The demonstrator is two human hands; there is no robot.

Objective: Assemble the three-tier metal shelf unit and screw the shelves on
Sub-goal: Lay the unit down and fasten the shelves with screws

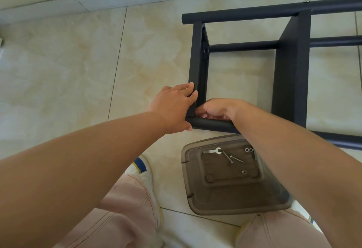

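No legible text, label, brand, number or sign appears anywhere in this view.

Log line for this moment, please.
step: shelf-corner fastening | left hand: steadies shelf panel | right hand: fingers curled at corner, contents hidden | wrench, bolts: in tray
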